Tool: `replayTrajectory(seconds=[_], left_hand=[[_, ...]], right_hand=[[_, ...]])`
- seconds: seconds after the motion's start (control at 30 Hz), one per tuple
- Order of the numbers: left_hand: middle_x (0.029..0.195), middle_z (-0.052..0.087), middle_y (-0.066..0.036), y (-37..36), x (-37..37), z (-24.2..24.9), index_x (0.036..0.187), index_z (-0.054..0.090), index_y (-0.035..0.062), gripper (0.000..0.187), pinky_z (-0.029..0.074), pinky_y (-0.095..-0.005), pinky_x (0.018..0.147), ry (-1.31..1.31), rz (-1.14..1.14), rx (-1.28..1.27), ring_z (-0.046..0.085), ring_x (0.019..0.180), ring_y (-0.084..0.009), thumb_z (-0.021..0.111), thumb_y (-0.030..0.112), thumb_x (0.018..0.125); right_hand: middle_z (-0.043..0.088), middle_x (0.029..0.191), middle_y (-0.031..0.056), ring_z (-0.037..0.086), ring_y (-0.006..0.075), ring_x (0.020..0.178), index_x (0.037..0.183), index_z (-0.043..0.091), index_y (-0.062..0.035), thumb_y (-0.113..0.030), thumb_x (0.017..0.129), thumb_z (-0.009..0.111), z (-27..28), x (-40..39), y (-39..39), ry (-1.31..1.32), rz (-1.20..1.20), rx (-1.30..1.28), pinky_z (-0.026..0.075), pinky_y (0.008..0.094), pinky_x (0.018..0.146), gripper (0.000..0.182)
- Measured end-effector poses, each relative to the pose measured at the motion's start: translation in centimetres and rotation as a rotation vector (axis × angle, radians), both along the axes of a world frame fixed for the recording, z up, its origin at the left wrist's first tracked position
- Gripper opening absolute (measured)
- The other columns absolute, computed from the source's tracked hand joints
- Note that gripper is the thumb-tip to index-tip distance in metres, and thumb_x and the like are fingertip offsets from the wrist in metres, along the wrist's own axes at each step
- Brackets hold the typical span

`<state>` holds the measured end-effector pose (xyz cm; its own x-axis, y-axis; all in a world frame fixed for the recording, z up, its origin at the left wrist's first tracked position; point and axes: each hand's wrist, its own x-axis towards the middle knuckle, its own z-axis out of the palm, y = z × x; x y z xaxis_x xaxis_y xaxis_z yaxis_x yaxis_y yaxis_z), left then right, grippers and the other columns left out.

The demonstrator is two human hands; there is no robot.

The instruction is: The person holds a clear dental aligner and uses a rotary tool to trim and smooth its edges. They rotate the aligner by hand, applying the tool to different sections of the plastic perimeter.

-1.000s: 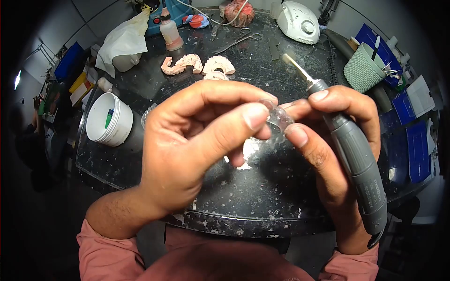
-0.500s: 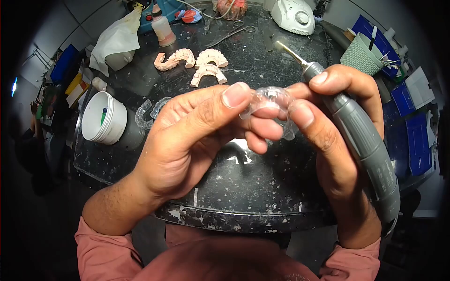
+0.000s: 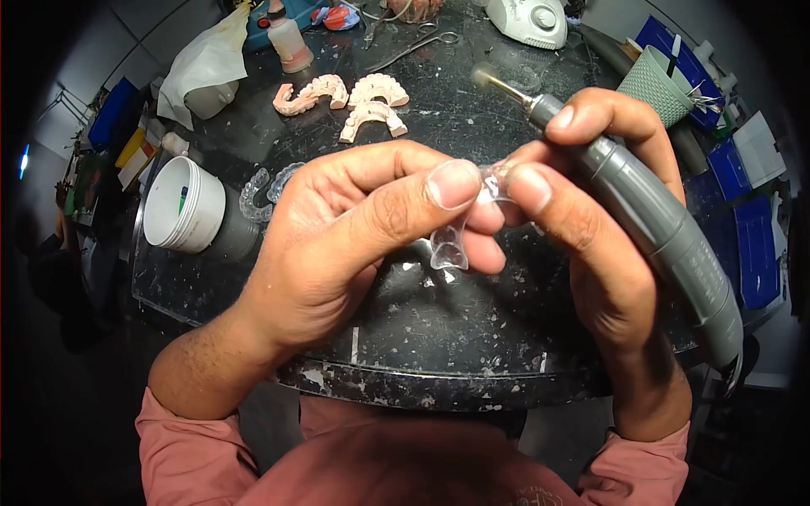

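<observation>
A clear plastic dental aligner (image 3: 450,247) is held up over the bench between both hands. My left hand (image 3: 337,236) pinches it between thumb and fingers, with one end of its arch hanging below the thumb. My right hand (image 3: 607,244) also grips the aligner with thumb and fingertip. In that same hand lies a grey handpiece (image 3: 645,202), a rotary tool, its metal shank and tip (image 3: 494,82) pointing up and left, away from the aligner. The fingers hide much of the aligner's arch.
Several pinkish dental models (image 3: 371,122) lie farther back. More clear aligners (image 3: 257,196) rest beside a white tub (image 3: 187,207) at left. Scissors (image 3: 422,42), a bottle (image 3: 289,46) and a white control unit (image 3: 533,21) stand at the back; a green basket (image 3: 656,88) is right.
The aligner has been turned in the fingers; one end now hangs below my left thumb. The handpiece has tilted slightly, its tip shifting left. Both hands keep their hold.
</observation>
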<state>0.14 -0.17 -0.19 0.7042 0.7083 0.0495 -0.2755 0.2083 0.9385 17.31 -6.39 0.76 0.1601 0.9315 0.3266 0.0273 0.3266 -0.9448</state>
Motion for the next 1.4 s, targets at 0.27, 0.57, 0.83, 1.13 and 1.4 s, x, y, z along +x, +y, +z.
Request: replayTrajectory(seconds=[0.27, 0.57, 0.83, 1.13, 1.4], left_hand=[[0.077, 0.062, -0.014, 0.0, 0.1, 0.4, 0.097, 0.055, -0.0052, 0.035, 0.049, -0.0279, 0.075, -0.107, -0.022, -0.102, 0.061, 0.075, -0.0195, 0.045, 0.027, 0.093], [0.078, 0.062, -0.013, -0.3, 0.4, 0.1, 0.097, 0.055, -0.0032, 0.035, 0.048, -0.0306, 0.073, -0.148, 0.044, -0.102, 0.06, 0.078, -0.0214, 0.046, 0.03, 0.091], [0.067, 0.059, -0.016, -0.3, -0.1, 0.9, 0.082, 0.055, -0.001, 0.04, 0.05, -0.0307, 0.068, 0.076, 0.037, 0.021, 0.061, 0.065, -0.0225, 0.042, 0.035, 0.093], [0.076, 0.062, -0.019, -0.2, 0.1, 0.0, 0.093, 0.054, -0.0037, 0.037, 0.049, -0.0364, 0.076, -0.215, -0.037, -0.067, 0.06, 0.076, -0.0276, 0.038, 0.03, 0.093], [0.084, 0.063, -0.022, 0.1, -0.3, 0.0, 0.095, 0.055, -0.0033, 0.035, 0.049, -0.0405, 0.082, -0.22, -0.117, -0.057, 0.062, 0.081, -0.0306, 0.043, 0.029, 0.091]], right_hand=[[0.065, 0.09, 0.0174, 0.067, 0.023, 0.084, 0.113, 0.044, -0.0002, -0.006, 0.087, 0.058, -3.5, 1.5, 1.7, 0.294, 0.165, 0.139, 0.054, 0.0333, 0.08, 0.03], [0.063, 0.093, 0.0171, 0.066, 0.0226, 0.084, 0.119, 0.042, 0.0008, -0.004, 0.086, 0.057, -0.1, 0.8, 0.3, 0.291, 0.047, -0.032, 0.055, 0.0326, 0.079, 0.037], [0.062, 0.083, 0.0147, 0.062, 0.0204, 0.077, 0.117, 0.045, -0.001, -0.003, 0.081, 0.06, -0.8, -0.1, 0.3, -0.015, -0.033, 0.039, 0.05, 0.0326, 0.077, 0.039], [0.061, 0.104, 0.024, 0.065, 0.03, 0.097, 0.128, 0.036, -0.0022, -0.009, 0.088, 0.054, -0.4, -1.6, -0.2, 0.231, -0.046, 0.054, 0.055, 0.0387, 0.087, 0.044], [0.06, 0.108, 0.0253, 0.064, 0.0319, 0.1, 0.131, 0.033, -0.0019, -0.007, 0.087, 0.052, 0.0, -1.0, -0.1, 0.268, -0.121, -0.058, 0.055, 0.0413, 0.088, 0.048]])
